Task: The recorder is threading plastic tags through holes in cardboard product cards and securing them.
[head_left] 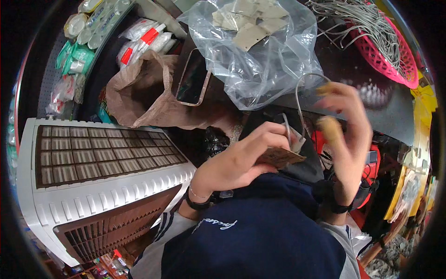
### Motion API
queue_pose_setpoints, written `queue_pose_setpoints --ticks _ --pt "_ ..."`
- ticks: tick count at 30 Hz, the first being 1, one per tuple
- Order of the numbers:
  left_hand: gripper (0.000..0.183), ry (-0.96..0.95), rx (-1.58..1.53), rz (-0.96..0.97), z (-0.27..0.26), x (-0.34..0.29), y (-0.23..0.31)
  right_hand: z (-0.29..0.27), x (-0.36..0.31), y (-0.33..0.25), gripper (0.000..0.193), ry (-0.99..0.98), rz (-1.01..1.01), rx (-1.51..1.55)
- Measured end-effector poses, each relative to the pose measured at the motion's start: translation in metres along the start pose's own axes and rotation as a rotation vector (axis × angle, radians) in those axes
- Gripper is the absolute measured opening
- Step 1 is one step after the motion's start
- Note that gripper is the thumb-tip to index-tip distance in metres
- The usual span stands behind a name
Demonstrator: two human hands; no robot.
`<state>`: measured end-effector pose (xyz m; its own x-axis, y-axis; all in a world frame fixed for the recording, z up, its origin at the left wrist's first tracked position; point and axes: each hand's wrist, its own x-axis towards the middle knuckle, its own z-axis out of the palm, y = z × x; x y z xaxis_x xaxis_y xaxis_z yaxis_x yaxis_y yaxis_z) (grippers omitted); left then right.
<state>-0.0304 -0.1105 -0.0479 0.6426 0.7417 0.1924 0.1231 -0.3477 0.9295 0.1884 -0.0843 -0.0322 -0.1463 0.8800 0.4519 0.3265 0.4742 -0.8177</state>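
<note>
My left hand [246, 151] is closed around a small tan card [280, 157], possibly several stacked, held low in front of my chest. A thin grey cord [298, 100] rises from the card in a loop and arcs toward my right hand [346, 123]. That hand is blurred by motion, with yellowish covers on its thumb and a finger. Its thumb and fingers are spread apart, and the cord's far end passes by its upper fingertips. Beyond both hands lies a clear plastic bag [265, 79] with several tan cards [251, 36] on it or in it.
A pink basket [406, 69] of grey cords [371, 28] stands far right. Left of the bag are a phone [193, 76] and an open brown sack [139, 100]. A white air cooler [111, 190] fills the left; packaged goods [148, 39] sit behind it.
</note>
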Motion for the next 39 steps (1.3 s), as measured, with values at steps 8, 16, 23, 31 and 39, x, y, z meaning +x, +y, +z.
queue_pose_setpoints --ticks 8,16,23,31,39 --pt "0.05 0.005 0.265 -0.022 0.009 0.001 0.0 0.025 -0.005 0.003 0.046 -0.161 0.552 0.158" --pt "0.046 0.046 0.307 -0.016 0.01 0.0 -0.003 0.018 -0.004 0.003 0.038 -0.031 0.146 -0.143" --pt "0.048 0.014 0.296 -0.035 0.01 -0.001 -0.003 0.025 -0.009 0.013 0.017 -0.153 0.241 -0.072" --pt "0.057 0.069 0.177 -0.054 0.014 -0.001 -0.005 0.019 -0.005 0.028 0.017 -0.25 0.474 0.468" --pt "0.05 -0.056 0.194 -0.075 -0.001 -0.006 -0.005 0.002 -0.009 0.05 0.035 0.233 0.457 0.782"
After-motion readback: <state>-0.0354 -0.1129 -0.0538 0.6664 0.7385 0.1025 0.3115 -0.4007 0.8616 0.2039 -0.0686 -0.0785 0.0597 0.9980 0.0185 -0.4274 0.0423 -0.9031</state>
